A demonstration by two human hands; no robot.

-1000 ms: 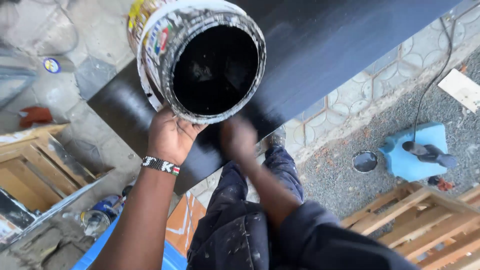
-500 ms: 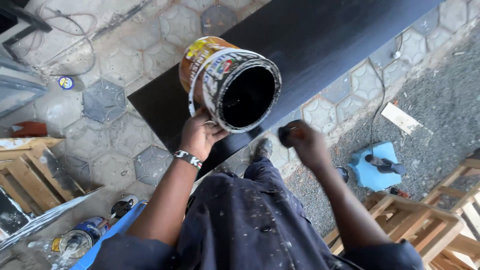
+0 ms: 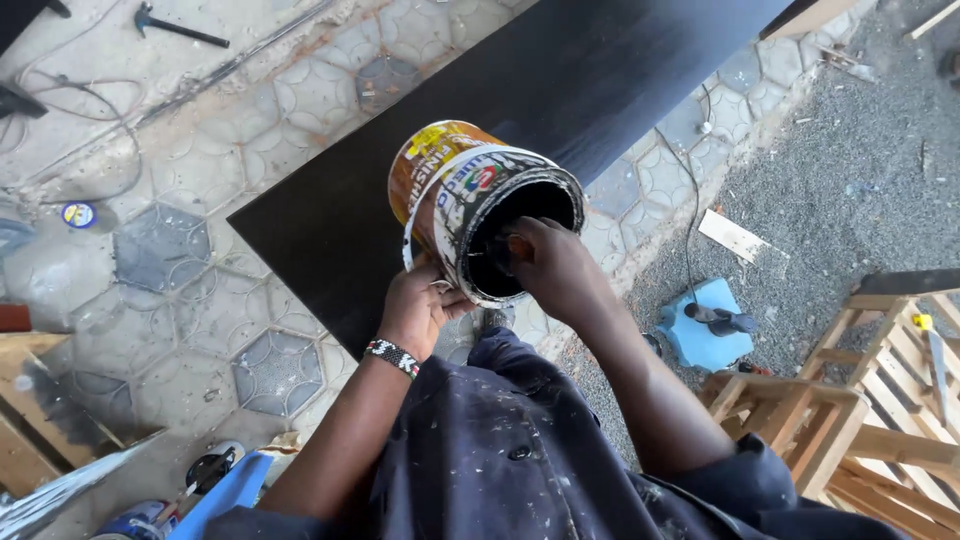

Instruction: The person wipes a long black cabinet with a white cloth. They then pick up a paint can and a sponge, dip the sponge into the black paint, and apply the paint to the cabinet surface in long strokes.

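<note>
Paint can, label smeared white and black, is held tilted at centre above a black board. Left hand fingers are curled round its lower rim at 7 o'clock. Right hand is reached into the mouth; fingertips hidden, grip indeterminate. Interior black; contents indiscernible.

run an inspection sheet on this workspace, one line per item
surface: black board lying over hexagon paving, gravel beside it
job's things: paint can tilted, open mouth facing the camera, black inside
clutter: hammer, wood offcut, blue block, wooden frames
grip: left hand holds the can from below; right hand reaches into its mouth
cables: thin cable along the board edge
surroundings: outdoor yard, paint-spattered dark overalls
</note>
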